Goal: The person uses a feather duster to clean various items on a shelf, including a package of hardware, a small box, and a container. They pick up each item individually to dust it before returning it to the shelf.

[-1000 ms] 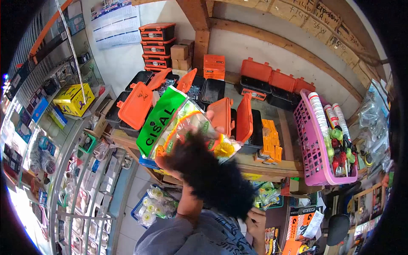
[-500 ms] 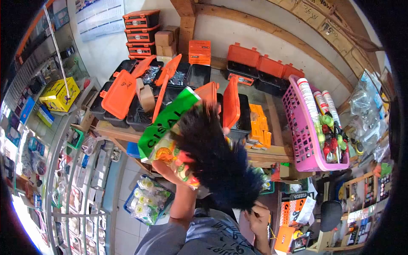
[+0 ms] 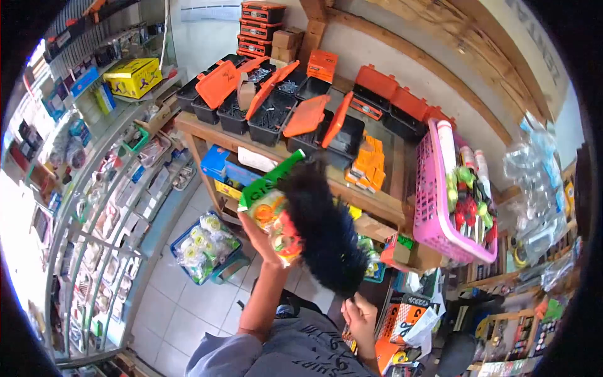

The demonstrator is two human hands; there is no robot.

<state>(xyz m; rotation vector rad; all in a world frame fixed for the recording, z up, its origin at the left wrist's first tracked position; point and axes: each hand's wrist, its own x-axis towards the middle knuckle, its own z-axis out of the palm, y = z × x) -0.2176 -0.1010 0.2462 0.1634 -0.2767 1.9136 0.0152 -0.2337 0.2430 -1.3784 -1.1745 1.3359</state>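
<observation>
My left hand [image 3: 256, 237] is closed on a clear plastic packet [image 3: 269, 212] with a green header lettered in black and red-orange contents that I cannot identify. My right hand [image 3: 360, 317] is wrapped round the handle end of a black feather duster [image 3: 330, 235]. The duster's feathers lie against the packet's right side and hide part of it. Both things are held up in front of the wooden table [image 3: 295, 152], over its near edge. Black bins with orange lids [image 3: 270, 124] stand on that table beyond the packet.
A pink basket [image 3: 425, 210] of tubes and tools stands at the table's right end. Small orange boxes [image 3: 367, 164] lie near the front edge. On the tiled floor is a blue crate [image 3: 233, 256] of bagged items. Glass shelving [image 3: 119, 251] runs along the left.
My view has shifted, showing more floor. The packet and duster have drawn back from the bins, which they overlapped before. Both hands keep their hold.
</observation>
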